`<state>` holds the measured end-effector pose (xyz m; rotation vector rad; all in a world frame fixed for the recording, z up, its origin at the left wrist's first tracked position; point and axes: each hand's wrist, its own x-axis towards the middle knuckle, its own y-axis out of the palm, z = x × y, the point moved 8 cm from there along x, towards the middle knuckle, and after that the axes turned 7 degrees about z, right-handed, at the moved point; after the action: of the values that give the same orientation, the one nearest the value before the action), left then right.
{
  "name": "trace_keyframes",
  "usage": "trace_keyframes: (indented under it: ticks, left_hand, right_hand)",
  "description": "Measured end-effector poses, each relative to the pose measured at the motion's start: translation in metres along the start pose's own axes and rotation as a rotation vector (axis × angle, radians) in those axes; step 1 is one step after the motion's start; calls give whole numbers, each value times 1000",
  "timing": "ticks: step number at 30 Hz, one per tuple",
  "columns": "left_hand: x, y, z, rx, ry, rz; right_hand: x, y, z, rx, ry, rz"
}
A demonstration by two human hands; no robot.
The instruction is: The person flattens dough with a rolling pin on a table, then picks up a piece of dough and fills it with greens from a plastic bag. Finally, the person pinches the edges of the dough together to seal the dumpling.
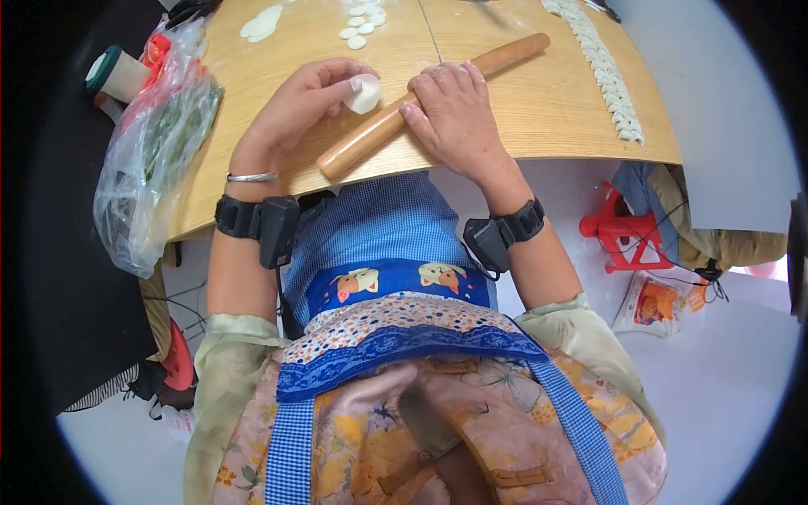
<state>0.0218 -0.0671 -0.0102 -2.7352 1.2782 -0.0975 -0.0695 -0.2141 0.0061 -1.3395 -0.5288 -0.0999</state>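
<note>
Between the thumb and fingers of my left hand is a small round dough wrapper, held close to the rolling pin. A wooden rolling pin lies slantwise over the table, its near end toward the front edge on the left. My right hand rests on the middle of the pin with its fingers curled over it. Small dough discs lie in a cluster farther back. Some flat rolled wrappers overlap each other at the back left.
Along the table's right side runs a row of folded dumplings. A plastic bag with greens hangs over the left edge, beside a white and green roll. A red stool stands below on the right.
</note>
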Motion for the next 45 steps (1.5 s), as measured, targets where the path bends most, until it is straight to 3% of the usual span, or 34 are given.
trace_keyframes:
  ticks: [8,12,14,17,20,23,26,34,38,40,45]
  left_hand:
    - [10,-13,4,620,-258,65]
    - [8,-4,3,421,-175,76]
    - [8,-3,-1,310,-28,21]
    - [11,-2,10,365,-55,109]
    - [10,-4,3,518,-83,93]
    - [11,-9,5,478,-121,51]
    - [14,-16,2,482,-82,-43]
    - [22,-26,16,539,-148,23]
    - [18,-26,4,474,-328,-43]
    - [20,-26,4,497,-279,-42]
    - [22,-25,10,565,-190,4]
  right_hand:
    - [1,-3,2,32,-24,-1]
    - [1,-3,2,15,-11,-3]
    - [1,-1,1,20,-11,3]
    - [1,-2,2,15,-24,-28]
    - [2,-1,2,11,-23,-11]
    - [6,-2,2,6,-40,-8]
    - [23,3,-1,24,-57,118]
    - [92,39,0,-7,-24,287]
    - [112,52,-2,69,24,292]
    - [114,48,0,70,1,180]
    - [74,28,1,40,-12,140]
